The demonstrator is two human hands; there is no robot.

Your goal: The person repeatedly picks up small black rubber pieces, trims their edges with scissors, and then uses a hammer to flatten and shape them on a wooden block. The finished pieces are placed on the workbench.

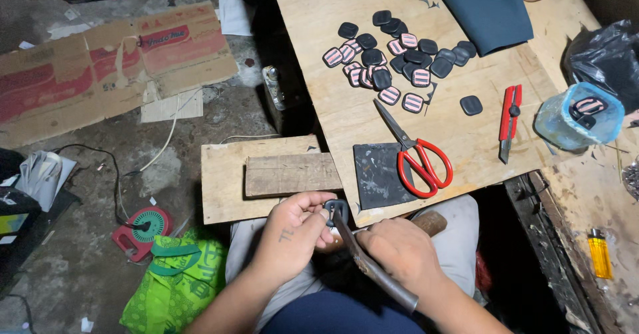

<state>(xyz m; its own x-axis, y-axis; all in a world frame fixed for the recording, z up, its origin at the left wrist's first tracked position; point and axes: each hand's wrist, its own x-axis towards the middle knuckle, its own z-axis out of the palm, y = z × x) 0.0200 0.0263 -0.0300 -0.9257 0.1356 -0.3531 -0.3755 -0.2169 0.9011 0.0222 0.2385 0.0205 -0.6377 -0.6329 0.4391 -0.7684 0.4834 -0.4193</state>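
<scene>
My left hand [293,234] pinches a small dark rounded-square piece [336,209] just below the front edge of the plywood board [459,87]. My right hand [399,251] grips a long metal blade tool [369,264] whose tip touches that piece. A wooden handle [432,222] shows behind my right hand. On the board lie a heap of several dark and pink-striped pieces [393,54], one lone dark piece [471,105], red-handled scissors [416,157] and a dark rubber sheet [379,174].
A red utility knife [509,121] lies right of the scissors. A blue tub [579,117] with pieces, a black bag [606,54] and a yellow lighter [599,254] sit at right. Wooden blocks [266,174], cardboard [100,67], a green bag [180,277] and cables lie at left.
</scene>
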